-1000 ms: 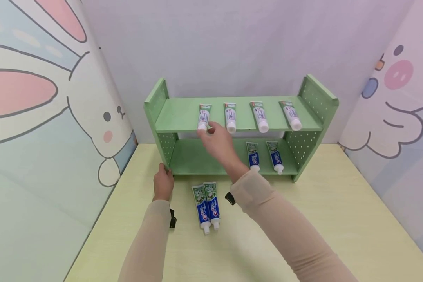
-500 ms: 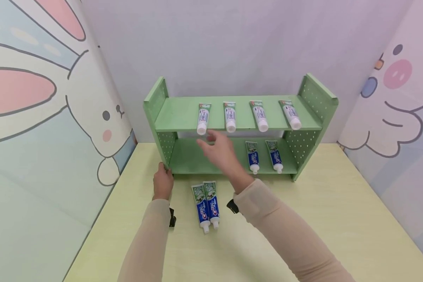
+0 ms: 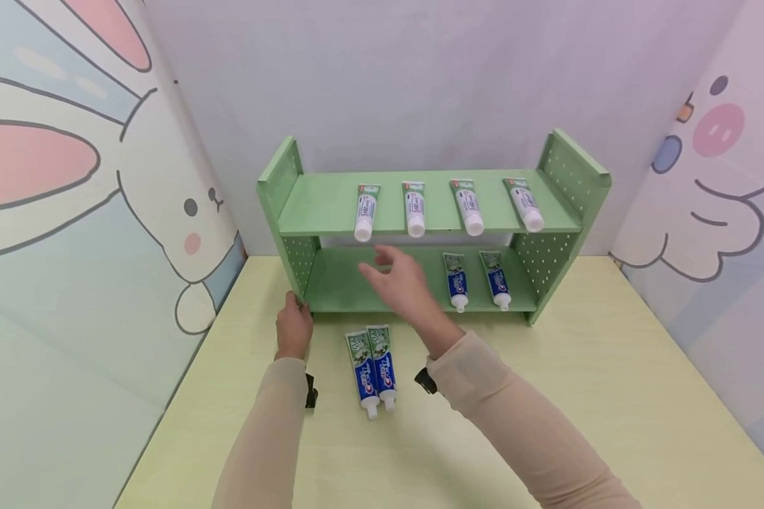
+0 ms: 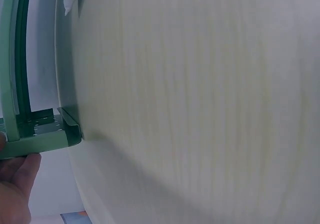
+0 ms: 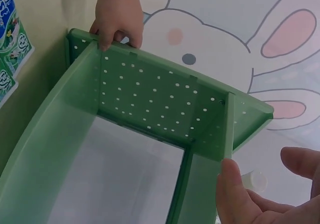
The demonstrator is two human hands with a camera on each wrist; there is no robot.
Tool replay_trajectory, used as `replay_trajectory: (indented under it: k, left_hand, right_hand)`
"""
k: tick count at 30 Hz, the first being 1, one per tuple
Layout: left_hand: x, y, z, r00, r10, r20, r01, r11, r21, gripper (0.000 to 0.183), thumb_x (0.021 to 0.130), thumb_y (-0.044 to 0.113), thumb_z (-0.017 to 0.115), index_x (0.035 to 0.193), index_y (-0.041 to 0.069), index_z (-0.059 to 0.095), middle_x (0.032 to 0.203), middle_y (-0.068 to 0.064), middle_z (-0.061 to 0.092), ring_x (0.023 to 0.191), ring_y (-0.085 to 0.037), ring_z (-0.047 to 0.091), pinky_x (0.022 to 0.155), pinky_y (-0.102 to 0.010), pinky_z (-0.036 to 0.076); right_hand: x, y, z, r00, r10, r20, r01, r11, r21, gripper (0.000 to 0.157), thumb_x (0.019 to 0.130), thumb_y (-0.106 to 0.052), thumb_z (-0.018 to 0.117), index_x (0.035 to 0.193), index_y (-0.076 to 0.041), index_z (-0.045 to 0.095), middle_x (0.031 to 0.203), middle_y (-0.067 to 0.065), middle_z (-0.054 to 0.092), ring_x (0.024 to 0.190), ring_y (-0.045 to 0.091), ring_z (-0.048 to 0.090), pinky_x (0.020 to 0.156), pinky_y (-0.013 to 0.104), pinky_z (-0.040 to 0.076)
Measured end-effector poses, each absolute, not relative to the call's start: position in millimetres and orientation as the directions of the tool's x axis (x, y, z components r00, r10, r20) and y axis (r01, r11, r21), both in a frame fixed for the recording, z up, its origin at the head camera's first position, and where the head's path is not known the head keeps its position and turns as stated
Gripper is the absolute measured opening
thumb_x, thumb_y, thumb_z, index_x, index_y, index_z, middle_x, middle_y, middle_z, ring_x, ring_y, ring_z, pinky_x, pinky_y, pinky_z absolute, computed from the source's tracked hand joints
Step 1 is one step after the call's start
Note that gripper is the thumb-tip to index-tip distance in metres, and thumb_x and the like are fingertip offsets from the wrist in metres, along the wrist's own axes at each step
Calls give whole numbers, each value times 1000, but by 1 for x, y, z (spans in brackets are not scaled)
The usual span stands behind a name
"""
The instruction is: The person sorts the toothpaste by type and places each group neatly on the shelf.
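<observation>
A green two-tier shelf (image 3: 344, 283) with perforated side panels stands on the table. My left hand (image 3: 294, 331) grips the lower front edge of its left panel; the right wrist view shows fingers and thumb curled over that edge. Nothing is in my right hand (image 3: 407, 290), which hovers in front of the lower tier with fingers and thumb apart. Just above it, a white-and-green toothpaste tube (image 3: 366, 210) lies on the upper tier, cap forward. Several such tubes (image 3: 467, 206) form a row there. Two blue-and-green toothpaste tubes (image 3: 456, 283) lie at the lower tier's right.
Two more blue-and-green toothpaste tubes (image 3: 363, 371) lie side by side on the pale wooden table (image 3: 586, 396), in front of the shelf and between my forearms. A cartoon-printed wall (image 3: 184, 191) rises on the left, another (image 3: 707, 191) on the right, and a plain backdrop (image 3: 420, 85) behind.
My right hand has come away from the leftmost tube on the upper tier and moved slightly down and towards me. My left hand has stayed on the shelf panel.
</observation>
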State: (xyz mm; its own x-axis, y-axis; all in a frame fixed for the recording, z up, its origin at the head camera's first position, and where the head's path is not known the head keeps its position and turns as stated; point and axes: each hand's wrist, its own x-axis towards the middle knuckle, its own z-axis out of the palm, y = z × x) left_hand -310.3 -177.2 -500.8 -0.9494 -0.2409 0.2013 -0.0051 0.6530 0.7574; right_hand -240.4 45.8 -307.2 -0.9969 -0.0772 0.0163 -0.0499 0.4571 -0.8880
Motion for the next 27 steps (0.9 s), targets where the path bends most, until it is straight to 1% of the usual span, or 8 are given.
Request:
replay_trajectory:
  k: [7, 17, 27]
  left_hand:
    - [-311, -178, -502, -948, -242, 208, -2, 656, 754, 21, 103, 10, 47, 120, -1, 43, 103, -27, 61, 87, -37, 64, 69, -49, 49]
    - [-310, -177, -500, -949, -246, 196, -12, 651, 759, 21, 103, 10, 46, 121, -1, 43, 104, -27, 61, 86, -36, 63, 69, -48, 49]
    - [-309, -177, -499, -947, -245, 209, -3, 654, 756, 22, 103, 10, 47, 122, -1, 44, 105, -29, 62, 88, -38, 64, 70, -49, 49]
  right_hand:
    - [-239, 49, -317, -996, -85, -3, -37, 467, -884, 58, 96, -29, 65, 146, -12, 43, 137, 9, 53, 118, 24, 53, 88, 39, 50]
    - [-238, 51, -331, -994, -102, -36, -23, 524, -851, 56, 95, -29, 65, 145, -11, 45, 136, 9, 53, 116, 23, 54, 86, 38, 51]
    - [-242, 52, -352, -991, -117, -72, -9, 583, -813, 57, 96, -30, 64, 145, -9, 44, 139, 12, 51, 120, 29, 52, 94, 43, 46]
